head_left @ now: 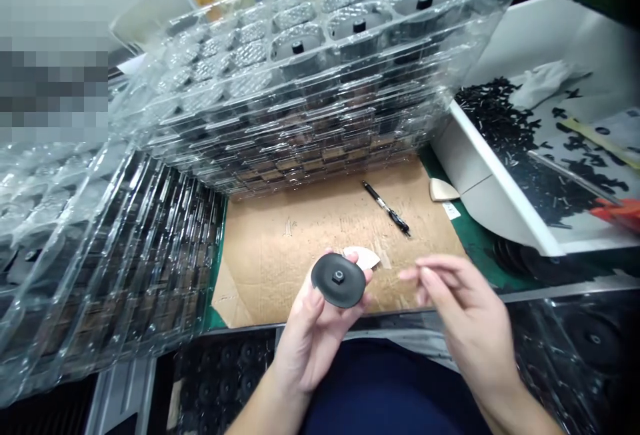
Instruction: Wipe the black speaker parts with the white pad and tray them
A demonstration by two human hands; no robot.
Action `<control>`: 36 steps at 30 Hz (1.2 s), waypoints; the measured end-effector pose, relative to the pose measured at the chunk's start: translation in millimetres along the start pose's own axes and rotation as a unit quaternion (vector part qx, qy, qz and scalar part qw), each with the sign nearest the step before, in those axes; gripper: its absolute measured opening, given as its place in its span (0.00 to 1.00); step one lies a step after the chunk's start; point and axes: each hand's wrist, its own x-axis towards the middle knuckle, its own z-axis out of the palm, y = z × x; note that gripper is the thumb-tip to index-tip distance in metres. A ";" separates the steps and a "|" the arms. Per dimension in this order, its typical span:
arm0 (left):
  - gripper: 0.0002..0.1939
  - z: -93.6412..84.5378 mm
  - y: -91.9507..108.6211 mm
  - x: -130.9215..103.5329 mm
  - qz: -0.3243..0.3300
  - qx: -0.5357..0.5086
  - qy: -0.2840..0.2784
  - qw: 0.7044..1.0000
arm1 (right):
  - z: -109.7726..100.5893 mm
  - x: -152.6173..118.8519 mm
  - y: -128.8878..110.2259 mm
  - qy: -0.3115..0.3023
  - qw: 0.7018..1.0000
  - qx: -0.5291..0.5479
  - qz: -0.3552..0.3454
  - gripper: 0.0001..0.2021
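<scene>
One black disc [339,280] with a small square hub at its centre sits in the left hand [310,328], thumb on its near rim and the other fingers [361,277] curled round behind its far edge, so the hand is closed on it above the near edge of the cardboard sheet [300,235]. The right hand [463,315] hovers just to the right of the disc, apart from it, its fingers [430,268] loosely bent and pinched toward one another; motion blur makes it impossible to tell whether anything small sits between them. Beyond the fingertips lie one pale wedge-shaped piece [365,256], partly hidden by the disc and fingers, one black pen [387,208] farther out, and a second pale wedge [441,190] at the cardboard's right edge. Two stacks of clear plastic trays show: one tall stack [320,88] past the pen, with three black-capped parts visible in its top tray, and one stack [100,255] left of the left hand, cut off by the frame. The open room is the bare cardboard between the fingers and the far stack. Right of the right hand, a white bin [500,182] holds a heap of small black parts [500,122], too many and too fine to count. More black discs lie dimly below the table edge.
</scene>
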 end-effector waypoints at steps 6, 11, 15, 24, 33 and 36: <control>0.17 -20.3 9.9 -5.9 0.024 -0.014 0.014 0.999 | 37.8 5.7 -4.4 -0.156 0.980 -0.089 -0.082 0.12; 0.19 -39.4 23.6 -14.8 0.033 -0.042 0.018 0.998 | 62.1 -5.3 -0.6 -0.204 0.977 0.058 -0.022 0.09; 0.21 -58.0 34.5 -17.9 0.055 -0.095 0.039 0.993 | 54.4 5.8 23.9 -0.054 0.991 -0.115 -0.029 0.08; 0.24 -79.4 52.5 -14.4 0.075 -0.161 0.056 0.982 | 48.1 28.8 77.6 -0.098 0.785 -0.580 -0.195 0.22; 0.25 -82.8 50.3 -13.6 0.091 -0.166 0.088 0.978 | 34.8 44.9 72.4 -0.092 0.838 -0.514 -0.162 0.18; 0.25 -77.7 48.0 -12.3 0.094 -0.154 0.089 0.979 | 39.8 50.7 58.0 -0.156 0.848 -0.481 -0.160 0.17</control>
